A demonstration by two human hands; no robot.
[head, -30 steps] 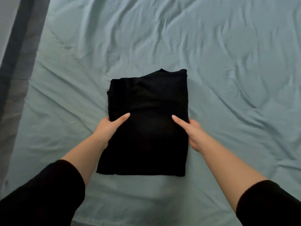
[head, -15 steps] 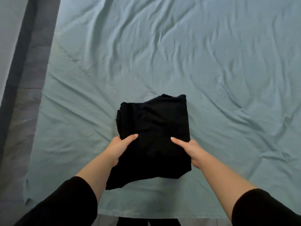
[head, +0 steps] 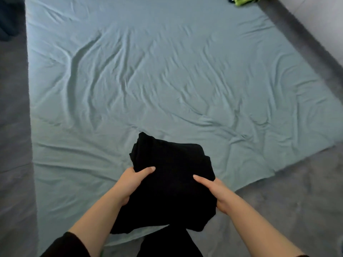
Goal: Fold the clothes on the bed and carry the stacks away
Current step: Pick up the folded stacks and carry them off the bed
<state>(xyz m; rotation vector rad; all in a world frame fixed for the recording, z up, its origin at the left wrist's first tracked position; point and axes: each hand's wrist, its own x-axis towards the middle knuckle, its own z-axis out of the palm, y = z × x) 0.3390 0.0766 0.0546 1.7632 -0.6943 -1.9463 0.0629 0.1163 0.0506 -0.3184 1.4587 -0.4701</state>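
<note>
A folded stack of black clothes [head: 172,175] hangs in the air above the near edge of the bed, held from both sides. My left hand [head: 130,182] grips its left side, thumb on top and fingers hidden underneath. My right hand [head: 213,191] grips the right side the same way. The stack sags a little at its near corners. Behind it lies the wrinkled blue-green sheet [head: 148,71] with no other clothes on it.
Grey bed surround or carpet [head: 287,201] runs along the right and near side, and a grey strip [head: 13,127] along the left. Something bright green [head: 243,0] lies at the far right corner. A pale wall [head: 319,19] stands at the upper right.
Both hands lifted the black stack off the sheet and drew it toward me. My view pulled back and turned, so more of the bed and its right edge shows.
</note>
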